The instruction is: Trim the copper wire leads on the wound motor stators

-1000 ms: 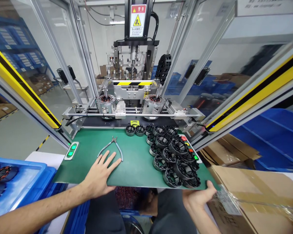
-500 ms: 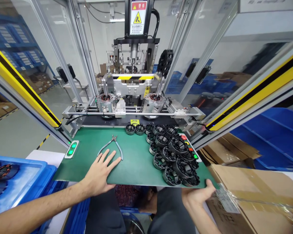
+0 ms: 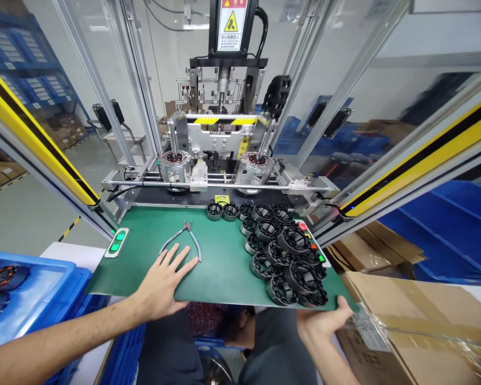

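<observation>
My left hand point(image 3: 164, 280) lies with fingers spread on the green work surface point(image 3: 144, 230), its fingertips at the handles of the pliers point(image 3: 187, 226). The pliers lie with their handles apart. At the front right edge is my right hand point(image 3: 324, 321), thumb on the rim and its fingers hidden below the surface. Just behind it, black ring parts point(image 3: 282, 289) are piled on the right, partly stacked. Two more rings point(image 3: 215, 211) sit at the back edge. Beyond them, the machine holds two wound parts point(image 3: 176, 158) in metal fixtures.
Green lit buttons point(image 3: 117, 242) are at the left, and a red button point(image 3: 302, 226) is at the right. A blue bin point(image 3: 44, 272) with wound parts stands on the left. Cardboard boxes point(image 3: 425, 299) are on the right. Yellow-black posts point(image 3: 40, 136) flank the machine.
The view has shifted slightly. Both hands, the pliers and the rings keep their places on the work surface.
</observation>
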Demonstrator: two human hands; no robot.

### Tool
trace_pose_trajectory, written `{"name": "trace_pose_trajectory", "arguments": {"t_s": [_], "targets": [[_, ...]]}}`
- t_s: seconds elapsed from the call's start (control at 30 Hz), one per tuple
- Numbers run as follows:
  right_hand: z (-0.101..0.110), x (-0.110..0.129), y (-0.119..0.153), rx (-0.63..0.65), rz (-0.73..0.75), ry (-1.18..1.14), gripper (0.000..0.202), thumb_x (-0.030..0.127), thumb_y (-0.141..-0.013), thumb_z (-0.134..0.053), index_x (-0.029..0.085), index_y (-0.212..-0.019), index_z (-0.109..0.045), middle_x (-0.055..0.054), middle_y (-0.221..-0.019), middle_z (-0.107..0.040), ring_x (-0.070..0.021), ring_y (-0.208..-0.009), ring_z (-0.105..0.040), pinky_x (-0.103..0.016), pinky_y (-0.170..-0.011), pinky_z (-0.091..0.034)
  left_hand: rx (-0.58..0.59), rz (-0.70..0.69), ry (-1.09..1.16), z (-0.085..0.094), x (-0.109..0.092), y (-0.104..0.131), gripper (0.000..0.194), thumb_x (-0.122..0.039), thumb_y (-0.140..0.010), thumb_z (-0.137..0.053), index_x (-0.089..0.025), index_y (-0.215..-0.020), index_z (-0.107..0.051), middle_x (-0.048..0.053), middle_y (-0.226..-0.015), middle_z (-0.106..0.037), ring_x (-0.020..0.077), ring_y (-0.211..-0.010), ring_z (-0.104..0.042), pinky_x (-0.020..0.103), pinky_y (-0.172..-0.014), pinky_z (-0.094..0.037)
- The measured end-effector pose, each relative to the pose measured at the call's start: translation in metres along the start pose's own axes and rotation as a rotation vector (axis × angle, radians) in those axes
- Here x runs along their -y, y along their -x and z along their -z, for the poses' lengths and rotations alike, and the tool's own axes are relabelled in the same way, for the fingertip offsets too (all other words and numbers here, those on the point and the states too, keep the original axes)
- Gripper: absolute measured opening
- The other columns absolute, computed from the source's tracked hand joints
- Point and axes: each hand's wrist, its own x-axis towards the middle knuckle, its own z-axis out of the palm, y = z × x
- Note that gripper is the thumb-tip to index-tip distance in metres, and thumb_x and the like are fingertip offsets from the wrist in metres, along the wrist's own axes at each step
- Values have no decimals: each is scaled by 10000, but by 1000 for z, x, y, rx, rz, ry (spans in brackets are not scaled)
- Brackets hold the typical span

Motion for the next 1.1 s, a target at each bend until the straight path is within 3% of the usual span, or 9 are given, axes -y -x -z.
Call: {"name": "trace_pose_trajectory", "arguments": {"t_s": [0.17, 0.5, 0.8, 1.1], "targets": [[0, -2, -1, -6, 7, -15, 440, 609, -648, -752, 300, -960, -731, -105, -1088, -845, -395, -1145, -784, -609, -842, -724, 15, 6, -5, 2, 0, -2, 1112, -495, -848, -876, -354, -1832, -377, 108, -1949, -245, 478, -1803, -190, 699, -1446, -233], [-5, -2, 5, -13, 8, -65, 558, 601, -659, -734, 215, -1059, -768, -48, -1246, -831, -340, -1220, -765, -544, -987, -714, 0, -5, -7, -1, 1, -2, 1127, -486, -832, -888, -353, -1830, -380, 116, -1947, -249, 488, -1798, -203, 711, -1439, -247], [-4, -1, 2, -32, -2, -64, 489, 585, -642, -753, 257, -1004, -766, -32, -1189, -847, -345, -1184, -775, -550, -918, -730, 10, -8, -17, -1, 1, -2, 1124, -499, -844, -876, -346, -1836, -368, 116, -1948, -245, 488, -1799, -196, 704, -1439, -247], [-3, -1, 4, -23, -4, -70, 496, 581, -644, -732, 223, -986, -758, -13, -1173, -839, -307, -1139, -786, -490, -946, -708, -21, -24, -17, -5, 3, -1, 1117, -509, -845, -879, -348, -1830, -380, 116, -1943, -264, 492, -1786, -237, 711, -1430, -267]]}}
